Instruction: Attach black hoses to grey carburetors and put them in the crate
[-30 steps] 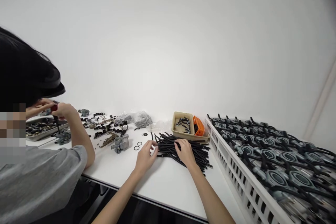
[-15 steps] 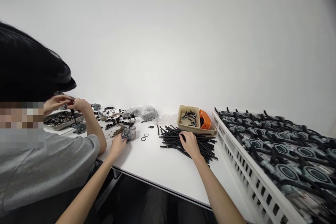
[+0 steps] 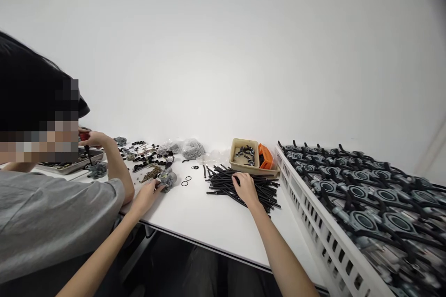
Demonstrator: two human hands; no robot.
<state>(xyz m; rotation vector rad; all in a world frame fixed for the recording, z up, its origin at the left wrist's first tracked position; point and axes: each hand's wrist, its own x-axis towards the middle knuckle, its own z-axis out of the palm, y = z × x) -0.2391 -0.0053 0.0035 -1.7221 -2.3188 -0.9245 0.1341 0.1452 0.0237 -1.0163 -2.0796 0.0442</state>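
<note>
My left hand (image 3: 148, 196) is closed around the near side of a grey metal carburetor (image 3: 168, 179), which sits on the white table. My right hand (image 3: 245, 188) lies over a loose pile of black rubber hoses (image 3: 223, 183), its fingers bent down and closed on a hose there. The fingertips are partly hidden among the hoses. Between my hands, two thin black O-rings (image 3: 186, 181) lie flat on the tabletop. Brass-coloured small parts (image 3: 150, 174) are heaped just beyond my left hand.
At right, a white slatted crate (image 3: 313, 209) holds rows of carburetors with black hoses. A beige bin (image 3: 240, 165) with small parts and an orange basket (image 3: 266, 157) stand behind the hoses. On my left, a co-worker in a grey shirt (image 3: 59, 222) holds a red-handled screwdriver (image 3: 85, 137).
The whole view has shifted slightly, so the table items appear a little further left. The co-worker's head has turned or leaned. My hands stay on the carburetor and the hoses.
</note>
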